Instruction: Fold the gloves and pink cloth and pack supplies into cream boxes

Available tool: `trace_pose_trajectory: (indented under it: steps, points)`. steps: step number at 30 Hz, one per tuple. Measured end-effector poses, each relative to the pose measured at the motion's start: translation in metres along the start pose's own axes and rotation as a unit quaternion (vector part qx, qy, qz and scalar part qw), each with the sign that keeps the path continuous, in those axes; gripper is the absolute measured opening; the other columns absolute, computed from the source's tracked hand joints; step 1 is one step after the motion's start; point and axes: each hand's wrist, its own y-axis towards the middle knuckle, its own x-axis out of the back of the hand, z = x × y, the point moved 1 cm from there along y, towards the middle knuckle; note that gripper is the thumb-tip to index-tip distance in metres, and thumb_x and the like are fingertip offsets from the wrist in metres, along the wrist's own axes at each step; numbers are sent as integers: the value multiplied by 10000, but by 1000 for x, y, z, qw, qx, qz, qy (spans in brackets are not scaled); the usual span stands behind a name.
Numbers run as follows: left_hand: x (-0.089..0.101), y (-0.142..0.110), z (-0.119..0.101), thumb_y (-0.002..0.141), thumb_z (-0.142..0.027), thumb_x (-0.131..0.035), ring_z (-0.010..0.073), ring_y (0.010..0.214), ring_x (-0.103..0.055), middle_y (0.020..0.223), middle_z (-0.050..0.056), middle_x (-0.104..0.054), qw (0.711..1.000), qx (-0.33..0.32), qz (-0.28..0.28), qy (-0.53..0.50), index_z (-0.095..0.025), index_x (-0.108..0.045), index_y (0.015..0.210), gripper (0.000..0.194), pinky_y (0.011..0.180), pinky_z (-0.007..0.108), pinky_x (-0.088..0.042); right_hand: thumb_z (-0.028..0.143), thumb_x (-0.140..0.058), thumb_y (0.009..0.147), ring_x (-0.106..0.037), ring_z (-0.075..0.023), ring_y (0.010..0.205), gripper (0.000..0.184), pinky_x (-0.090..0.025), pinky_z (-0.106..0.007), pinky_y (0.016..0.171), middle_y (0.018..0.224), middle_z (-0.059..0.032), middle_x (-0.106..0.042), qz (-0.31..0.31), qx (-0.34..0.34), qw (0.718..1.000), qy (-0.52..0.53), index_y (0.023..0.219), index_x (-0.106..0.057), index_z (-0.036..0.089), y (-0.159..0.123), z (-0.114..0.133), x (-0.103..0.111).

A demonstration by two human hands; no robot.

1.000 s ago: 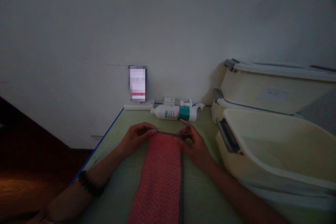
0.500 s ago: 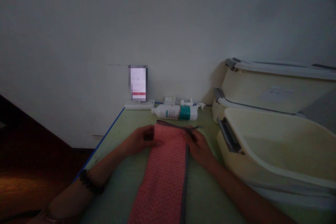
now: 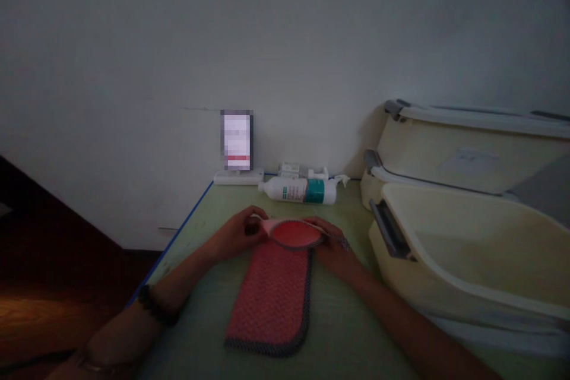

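Observation:
A pink cloth point(image 3: 269, 294) with a grey-and-white stitched edge lies lengthwise on the green table point(image 3: 347, 320), its rounded lower end towards me. At its far end the cloth bows open into an oval, and a smoother pink inner face shows. My left hand point(image 3: 236, 234) pinches the left corner of this end between thumb and fingers. On the opposite side my right hand point(image 3: 333, 249) grips the right corner, with a bit of the stitched edge sticking out past the fingers. Part of the right fingers is hidden by the cloth.
A white bottle with a green label point(image 3: 298, 190) lies behind the cloth, near a spray nozzle point(image 3: 342, 180). A phone-like screen point(image 3: 237, 139) stands on a white base point(image 3: 238, 178). Cream bins point(image 3: 383, 261) with grey handles fill the right side. A wall rises behind.
The cloth's near end has come up into view, and the strip looks shorter. Its far end, flat before, now bows open between my hands. The right hand's grip has turned slightly.

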Motion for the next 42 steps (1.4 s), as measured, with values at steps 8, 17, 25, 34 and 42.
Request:
trace_pose_trajectory:
  steps: [8,17,25,34,42]
  points:
    - [-3,-1,1,721,-225,-543,126,678,-556,738,-1,-608,981,-52,1,188,-145,-584,824,137,610,222,-427,138,-484,751,-595,-184,851,244,-462,-326,769,906,-45,-653,15,50,999,5,950,-614,194,-4,5,2]
    - [7,0,1,659,-117,-539,155,729,-528,757,21,-572,967,-78,-56,236,-154,-583,729,91,670,257,-408,106,-553,765,-477,-192,1024,326,-384,-389,860,1128,-42,-542,73,312,915,-246,1031,-586,291,-17,36,-1]
    - [16,-1,1,690,-136,-564,160,780,-539,790,30,-594,966,-95,-4,241,-157,-622,762,95,735,268,-406,187,-489,834,-551,-177,912,202,-442,-365,807,949,-56,-638,4,204,978,-43,1003,-591,232,-18,41,-6]
    - [34,-6,6,713,-282,-619,112,634,-510,673,-32,-538,992,-37,46,116,-155,-584,890,220,621,235,-410,309,-568,781,-518,-197,928,218,-402,-371,817,931,-55,-626,192,286,917,-203,971,-616,213,-26,52,-8]
    - [34,-8,4,779,-296,-556,139,745,-603,783,15,-665,995,-6,94,15,-182,-583,1035,282,708,264,-447,324,-522,820,-496,-169,810,243,-408,-333,719,852,-46,-578,128,294,919,-228,1024,-588,210,-30,48,-13]
